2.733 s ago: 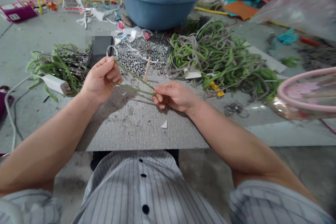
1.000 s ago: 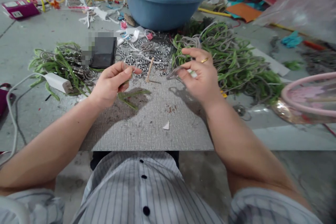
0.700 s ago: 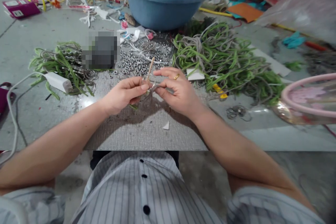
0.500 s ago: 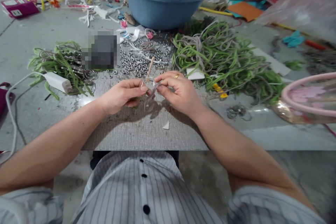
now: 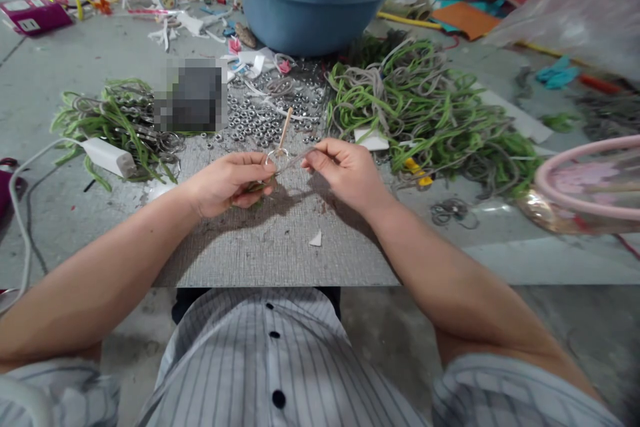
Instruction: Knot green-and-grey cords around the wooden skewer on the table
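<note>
Between finger and thumb, my left hand (image 5: 237, 180) pinches a thin metal ring (image 5: 278, 159), and a bit of green cord shows under its fingers. My right hand (image 5: 343, 170) is closed on a grey cord (image 5: 296, 162), which stretches from its fingertips back to the ring. A thin wooden stick (image 5: 285, 130) stands slanted just behind the ring; whether it touches the ring I cannot tell. Many small metal beads (image 5: 255, 120) lie on the board beyond my hands.
Right of my hands lies a heap of green and grey cords (image 5: 425, 107). At left are a bundle of finished-looking cords (image 5: 110, 113) and a white adapter (image 5: 110, 157). A blue basin (image 5: 315, 20) stands behind. A pink-rimmed container (image 5: 590, 180) sits at far right.
My right hand has drawn slightly right, away from my left hand. The grey cord, looped and hanging before, is now pulled straight between them.
</note>
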The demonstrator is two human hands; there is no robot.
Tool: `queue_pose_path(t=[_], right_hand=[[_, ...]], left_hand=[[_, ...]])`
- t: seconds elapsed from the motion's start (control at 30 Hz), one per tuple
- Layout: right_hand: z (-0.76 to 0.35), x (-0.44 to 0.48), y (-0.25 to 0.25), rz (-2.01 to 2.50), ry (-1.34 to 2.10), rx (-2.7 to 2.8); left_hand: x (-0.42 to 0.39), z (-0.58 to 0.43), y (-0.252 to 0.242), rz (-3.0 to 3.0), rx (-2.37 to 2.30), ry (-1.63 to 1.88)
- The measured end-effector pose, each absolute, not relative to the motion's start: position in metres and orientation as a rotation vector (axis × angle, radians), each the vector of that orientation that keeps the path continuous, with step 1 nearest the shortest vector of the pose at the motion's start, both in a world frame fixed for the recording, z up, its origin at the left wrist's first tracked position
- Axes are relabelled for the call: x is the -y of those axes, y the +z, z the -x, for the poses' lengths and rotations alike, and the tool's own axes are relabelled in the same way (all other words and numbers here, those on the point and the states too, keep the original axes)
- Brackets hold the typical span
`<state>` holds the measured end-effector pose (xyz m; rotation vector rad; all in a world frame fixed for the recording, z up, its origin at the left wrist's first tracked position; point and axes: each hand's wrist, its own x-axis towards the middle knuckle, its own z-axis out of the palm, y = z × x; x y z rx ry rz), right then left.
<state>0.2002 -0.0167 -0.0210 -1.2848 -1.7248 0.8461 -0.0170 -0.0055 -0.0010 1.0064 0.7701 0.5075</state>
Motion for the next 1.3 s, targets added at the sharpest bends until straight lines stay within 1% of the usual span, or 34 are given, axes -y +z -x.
queue_pose_path(t=[0.1, 0.2, 0.4, 0.6, 0.73, 0.97, 1.17, 1.3], right_hand=[[-0.205, 0.014, -0.024, 1.084, 1.11, 1.557], [-0.208, 0.011, -0.024, 0.918, 1.304, 1.376], [-0.209, 0.013, -0.009, 0.757, 1.461, 1.179], [-0.213, 0.019, 0.002, 0.711, 1.457, 1.146], [-0.218, 0.019, 0.0, 0.75, 1.516, 1.244], [-0.216, 0.017, -0.007, 0.662, 1.437, 1.17], [-0.219, 0.016, -0.007, 0.685, 1.446, 1.189], [-0.22, 0.016, -0.005, 0.642, 1.513, 1.13]], left_hand=[[0.004, 0.018, 0.0, -1.014, -0.767, 0.547], [0.003, 0.018, 0.002, -1.017, -0.795, 0.579], [0.004, 0.017, 0.005, -0.979, -0.796, 0.704], [0.005, 0.016, 0.005, -0.994, -0.791, 0.727], [0.006, 0.014, 0.003, -1.012, -0.785, 0.72], [0.008, 0.012, 0.0, -1.028, -0.786, 0.689], [0.008, 0.012, 0.0, -1.034, -0.802, 0.665], [0.008, 0.012, 0.0, -1.046, -0.814, 0.645]])
